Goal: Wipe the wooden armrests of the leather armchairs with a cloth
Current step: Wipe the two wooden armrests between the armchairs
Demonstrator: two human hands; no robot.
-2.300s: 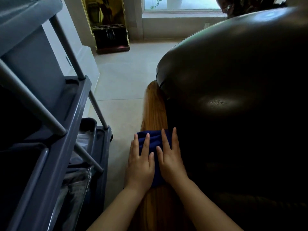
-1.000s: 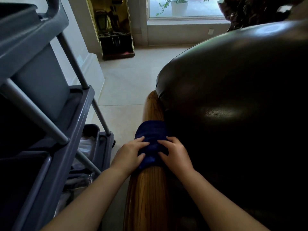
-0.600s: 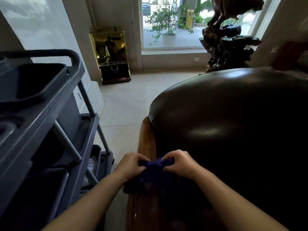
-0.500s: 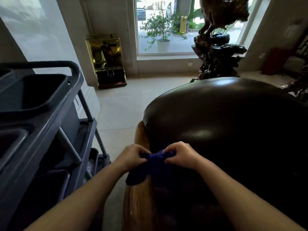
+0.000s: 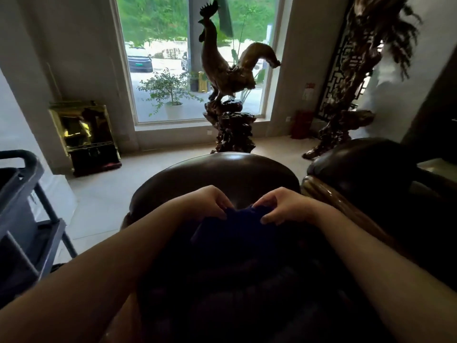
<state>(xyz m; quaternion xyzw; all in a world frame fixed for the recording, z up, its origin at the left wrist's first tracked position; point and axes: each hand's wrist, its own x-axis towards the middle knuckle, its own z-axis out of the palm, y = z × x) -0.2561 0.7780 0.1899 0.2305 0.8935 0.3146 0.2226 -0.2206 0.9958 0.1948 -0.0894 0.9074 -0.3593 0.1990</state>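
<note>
We seem to be in a lobby or reception lounge, perhaps of a hotel, though we cannot tell which. Far ahead, a tall window (image 5: 197,58) looks onto a paved forecourt with a parked car (image 5: 139,63). Before the glass stands a large carved rooster sculpture (image 5: 227,70) on a gnarled wooden base. A shiny gold cabinet (image 5: 84,137) sits far left on the pale tiled floor (image 5: 103,194). Near us are dark leather armchairs (image 5: 222,174), and a grey housekeeping cart (image 5: 22,219) stands at the left.
</note>
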